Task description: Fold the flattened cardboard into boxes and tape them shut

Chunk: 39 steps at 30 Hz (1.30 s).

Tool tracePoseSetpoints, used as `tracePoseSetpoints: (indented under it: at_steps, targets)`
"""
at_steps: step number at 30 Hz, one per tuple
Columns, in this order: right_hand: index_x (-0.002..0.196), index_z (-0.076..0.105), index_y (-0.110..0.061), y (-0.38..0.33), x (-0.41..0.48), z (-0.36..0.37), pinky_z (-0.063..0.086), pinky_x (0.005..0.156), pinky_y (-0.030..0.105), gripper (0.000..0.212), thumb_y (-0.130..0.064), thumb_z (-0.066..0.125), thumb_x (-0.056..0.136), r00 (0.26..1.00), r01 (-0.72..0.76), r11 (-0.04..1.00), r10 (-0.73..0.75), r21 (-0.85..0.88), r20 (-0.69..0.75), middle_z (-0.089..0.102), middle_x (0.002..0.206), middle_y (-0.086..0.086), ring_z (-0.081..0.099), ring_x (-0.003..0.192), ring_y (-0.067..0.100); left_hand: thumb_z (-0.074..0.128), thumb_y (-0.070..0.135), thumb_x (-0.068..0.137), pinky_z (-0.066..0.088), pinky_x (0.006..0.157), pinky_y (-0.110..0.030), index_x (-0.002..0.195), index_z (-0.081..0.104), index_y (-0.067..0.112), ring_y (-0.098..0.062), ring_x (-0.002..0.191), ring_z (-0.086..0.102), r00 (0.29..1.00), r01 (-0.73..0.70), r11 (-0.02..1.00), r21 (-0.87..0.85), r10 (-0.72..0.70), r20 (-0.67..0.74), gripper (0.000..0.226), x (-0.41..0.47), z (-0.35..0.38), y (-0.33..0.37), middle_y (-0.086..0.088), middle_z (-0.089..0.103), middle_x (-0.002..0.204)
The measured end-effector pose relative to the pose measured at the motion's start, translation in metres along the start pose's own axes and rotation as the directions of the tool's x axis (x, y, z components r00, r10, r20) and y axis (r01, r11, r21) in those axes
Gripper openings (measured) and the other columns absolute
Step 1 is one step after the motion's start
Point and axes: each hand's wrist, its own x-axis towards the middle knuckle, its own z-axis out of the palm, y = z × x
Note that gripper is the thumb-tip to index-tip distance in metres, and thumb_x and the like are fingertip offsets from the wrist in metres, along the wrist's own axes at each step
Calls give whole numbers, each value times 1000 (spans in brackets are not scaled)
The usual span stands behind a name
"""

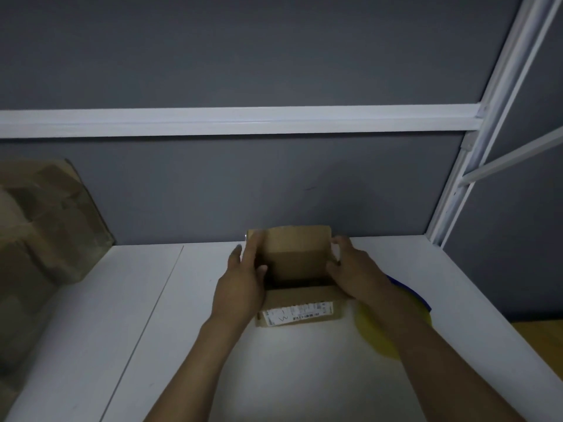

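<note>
**A:** The left hand (240, 287) lies with straight fingers against the left side of the box (297, 254). The right hand (350, 269) curls round the right side and grips it.

**B:** Where does this stand?

**A:** On the white table (152, 330), close to the middle of its far edge. A pile of cardboard (45, 220) fills the far left corner. A yellow and blue thing (374, 327) lies under the right forearm, and I cannot tell what it is.

**B:** How far is the work?

**A:** The box is raised into shape, but its top is open — the far flap stands up, and the near flap with the white label (300, 313) hangs toward the person. I see no tape on it. In my judgement, closing the flaps and taping are left to do — perhaps the pile too.
</note>
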Motion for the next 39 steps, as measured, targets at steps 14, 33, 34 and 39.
tracePoseSetpoints:
  at_steps: [14, 33, 34, 39]
  targets:
    - [138, 35, -38, 47, -24, -21, 50, 84, 17, 74, 2, 66, 84, 913, 36, 863, -233, 504, 334, 51, 132, -13, 58, 110, 2, 79, 36, 76, 41, 100, -24, 150, 23, 39, -15, 128, 43, 880, -16, 975, -223, 119, 460, 93, 21, -40, -29, 13, 33, 146]
    - [123, 47, -21, -3, -4, 48, 58, 72, 27, 38, -24, 64, 89, 981, 190, 844, -143, 501, -131, 61, 115, -2, 65, 95, 11, 59, 47, 80, 49, 74, -9, 114, 59, 41, 10, 92, 62, 979, 131, 864, -486, -191, -74, 35, -34, -19, -45, 31, 67, 97]
    - [120, 47, -23, -13, -1, 51, 57, 72, 24, 36, -22, 65, 89, 978, 206, 835, -177, 509, -106, 60, 116, -3, 63, 95, 9, 58, 55, 75, 50, 75, -12, 114, 60, 40, 9, 92, 63, 970, 152, 857, -492, -226, -93, 42, -34, -27, -52, 31, 67, 97]
    - [113, 49, -22, -73, 19, 74, 55, 71, 26, 31, -23, 66, 87, 960, 277, 851, -266, 447, -89, 62, 111, -3, 63, 93, 11, 64, 61, 70, 47, 68, -7, 112, 63, 34, 12, 88, 63, 938, 213, 841, -497, -318, -137, 50, -28, -70, -95, 22, 70, 98]
